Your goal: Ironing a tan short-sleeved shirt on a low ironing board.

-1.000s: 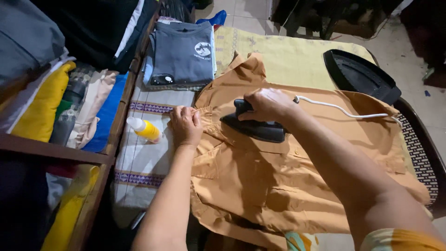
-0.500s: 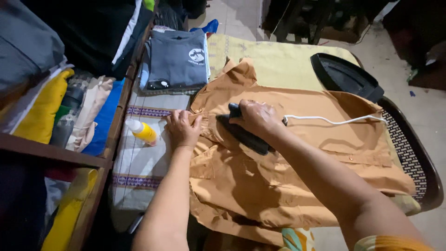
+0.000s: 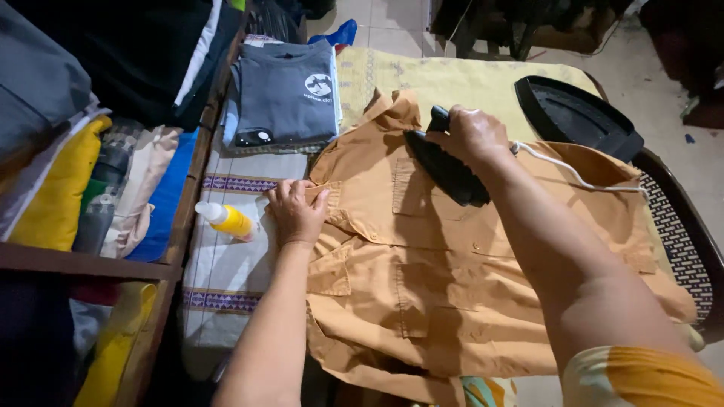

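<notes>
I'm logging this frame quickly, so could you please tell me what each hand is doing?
Left hand: open, pressing flat on the shirt.
Right hand: closed around the iron.

left arm: coming up from the bottom edge, forearm bare and pretty much straight, pointing away from the body

left hand (image 3: 296,212): lying palm down, fingers bunched and curled a bit at the tips, pressing flat, not wrapping around anything

right arm: reaching in from the lower right, bare forearm running diagonally up, a bit of patterned sleeve showing at the corner

right hand (image 3: 473,133): sitting further out than the left, knuckles up, fingers wrapping tight in a closed grip, wrist bending slightly down

spacing: hands sitting well apart
</notes>
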